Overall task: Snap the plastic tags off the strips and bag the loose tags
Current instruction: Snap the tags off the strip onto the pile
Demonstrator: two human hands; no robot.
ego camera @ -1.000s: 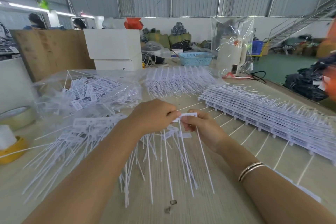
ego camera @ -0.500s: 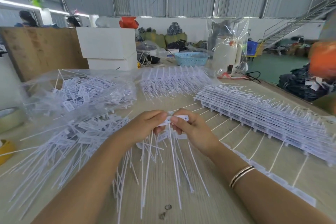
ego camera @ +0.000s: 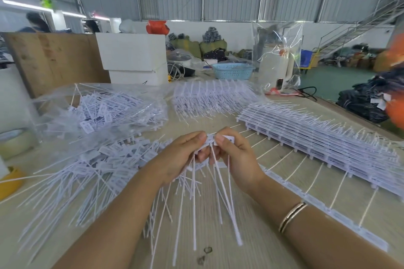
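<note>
Tag strip [ego camera: 211, 141] is pinched between both hands, left [ego camera: 182, 157] and right [ego camera: 237, 157], with loose tags [ego camera: 105, 159] piled on the desk [ego camera: 273, 257].

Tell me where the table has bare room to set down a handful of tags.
Bare wood shows near the front edge, between the hanging tag tails and the single strip under the right forearm. The left side is crowded with the loose tag pile, the far side with the clear bag and stacked strips.

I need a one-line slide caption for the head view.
Both hands, left and right, pinch a tag strip above the table.
</note>
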